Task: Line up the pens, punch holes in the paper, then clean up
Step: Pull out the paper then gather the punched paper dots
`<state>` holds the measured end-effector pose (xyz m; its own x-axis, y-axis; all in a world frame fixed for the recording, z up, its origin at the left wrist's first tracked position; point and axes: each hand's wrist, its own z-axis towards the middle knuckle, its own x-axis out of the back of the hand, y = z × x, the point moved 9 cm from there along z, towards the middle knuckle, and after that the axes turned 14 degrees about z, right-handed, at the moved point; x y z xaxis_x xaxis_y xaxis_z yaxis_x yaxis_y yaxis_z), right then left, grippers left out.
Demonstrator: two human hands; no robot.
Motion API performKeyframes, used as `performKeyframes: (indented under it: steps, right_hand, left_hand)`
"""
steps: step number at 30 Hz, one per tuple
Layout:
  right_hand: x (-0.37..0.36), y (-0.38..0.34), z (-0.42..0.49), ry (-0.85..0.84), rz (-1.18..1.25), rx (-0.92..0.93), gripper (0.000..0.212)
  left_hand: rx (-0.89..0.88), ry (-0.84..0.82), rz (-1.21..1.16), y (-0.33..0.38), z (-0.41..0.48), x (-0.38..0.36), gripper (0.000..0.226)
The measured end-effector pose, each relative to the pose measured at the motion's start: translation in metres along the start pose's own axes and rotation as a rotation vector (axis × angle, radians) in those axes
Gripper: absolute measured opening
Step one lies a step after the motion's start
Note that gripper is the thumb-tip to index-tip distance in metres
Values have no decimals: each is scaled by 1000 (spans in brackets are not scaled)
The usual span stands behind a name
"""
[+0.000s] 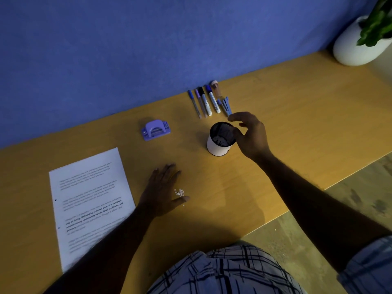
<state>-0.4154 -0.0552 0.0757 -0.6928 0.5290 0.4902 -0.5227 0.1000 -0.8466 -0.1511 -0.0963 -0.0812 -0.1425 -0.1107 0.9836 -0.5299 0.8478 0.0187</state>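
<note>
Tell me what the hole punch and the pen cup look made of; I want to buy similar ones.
The hole punch looks like moulded plastic, matte lilac, with rounded edges and small screw points at its ends. The pen cup has a smooth white outer wall and a dark, speckled inside; plastic or coated metal, the picture cannot settle which.

Desk (297,115) bears pens (206,101), punch (156,130), paper (89,200), cup (220,139).

A row of pens and markers (209,101) is laid along the blue wall (127,49) at the back of the yellow wooden desk (297,115). A white cylindrical cup (219,140) is set just before it, a lilac hole punch (156,130) to the left. A printed white sheet (89,200) is laid nearer, far left, with small white paper dots (179,193) to its right.
</note>
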Motion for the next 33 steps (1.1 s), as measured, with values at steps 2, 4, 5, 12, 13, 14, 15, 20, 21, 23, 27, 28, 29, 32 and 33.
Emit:
performKeyframes:
  steps: [2,4,5,12,13,14,15,20,21,23,27,28,29,32,33]
  right_hand:
    - [-1,-15,-9,38,-75,130,24]
    - [-7,-29,-22,69,-100,256,19]
    - [-12,-34,-30,68,-100,303,18]
    - [-76,-21,-86,-199,-103,297,16]
    - [-84,-15,-94,-236,-111,271,17]
    - [-91,-9,-101,-267,-119,240,18]
    - [-97,-3,-107,-290,-127,205,19]
    - [-115,26,-129,-376,-164,77,23]
    - [-120,30,-132,-398,-183,63,26]
    - [-132,42,-139,-467,-232,33,43]
    - [-159,63,-158,-639,-404,45,80]
    - [-162,66,-161,-650,-438,63,84]
    - [-165,68,-164,-654,-462,81,87]
    - [-168,73,-169,-645,-502,99,89]
    - [-169,75,-170,-639,-511,95,89]
  left_hand:
    - [-3,0,3,1,-10,-7,100]
    - [-3,22,-10,3,-16,-11,100]
    - [0,30,-17,3,-17,-12,99]
    - [44,83,-87,2,-22,-16,81]
    - [62,109,-110,0,-21,-14,75]
    - [80,133,-127,-2,-21,-13,69]
    - [97,160,-148,-4,-21,-11,64]
    - [155,270,-241,-7,-22,-7,42]
    - [170,279,-252,-7,-23,-6,37]
    - [186,302,-277,-9,-24,-3,37]
    - [125,286,-214,-9,-36,0,64]
    - [109,217,-161,-9,-38,-5,72]
    - [99,130,-98,-9,-41,-14,80]
    - [88,-33,67,-2,-47,-33,98]
    - [83,-33,91,0,-47,-34,100]
